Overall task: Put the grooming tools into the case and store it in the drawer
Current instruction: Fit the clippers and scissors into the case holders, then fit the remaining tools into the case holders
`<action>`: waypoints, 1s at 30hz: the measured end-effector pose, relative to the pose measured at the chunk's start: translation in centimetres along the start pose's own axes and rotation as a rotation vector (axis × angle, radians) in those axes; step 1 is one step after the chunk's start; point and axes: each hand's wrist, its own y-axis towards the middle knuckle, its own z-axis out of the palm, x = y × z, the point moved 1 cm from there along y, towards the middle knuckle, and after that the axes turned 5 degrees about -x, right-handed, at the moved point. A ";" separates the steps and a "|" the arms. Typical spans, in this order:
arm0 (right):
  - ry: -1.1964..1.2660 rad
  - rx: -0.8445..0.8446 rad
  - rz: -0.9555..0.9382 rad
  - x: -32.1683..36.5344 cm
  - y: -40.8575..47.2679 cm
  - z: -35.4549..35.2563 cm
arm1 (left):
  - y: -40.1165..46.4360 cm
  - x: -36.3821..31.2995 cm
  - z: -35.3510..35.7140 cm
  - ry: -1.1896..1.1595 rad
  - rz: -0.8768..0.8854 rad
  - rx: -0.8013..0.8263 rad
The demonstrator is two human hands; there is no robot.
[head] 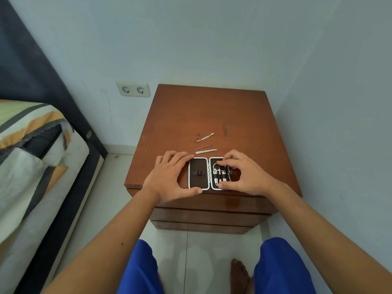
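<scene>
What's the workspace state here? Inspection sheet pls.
Surface: brown wooden nightstand, drawers shut.
Job's things: case lies open near the front edge; right half holds tools, left half's loops are empty. Four loose tools behind it: spatula tool, thin probe, flat file, tweezers.
Clutter: nothing seen.
Grippers: left hand steadies the case's left half; right hand has fingers on the right half.
Cables: nothing seen.
Surroundings: double wall socket, bed at left, tiled floor.

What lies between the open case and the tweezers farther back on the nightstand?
Head view: bare wood lies straight between the case and the tweezers; three loose tools lie left of that line.
</scene>
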 end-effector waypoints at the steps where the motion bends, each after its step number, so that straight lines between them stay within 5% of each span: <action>1: 0.018 -0.009 0.005 0.0 0.0 0.0 | 0.0 0.0 0.0 0.000 0.001 -0.003; 17: 0.006 -0.548 0.408 -0.6 8.3 -1.7 | 0.0 0.1 0.1 -0.026 0.009 -0.013; 30: 0.057 -0.583 0.516 -1.5 7.6 -1.4 | 0.0 0.1 0.1 -0.027 0.010 -0.021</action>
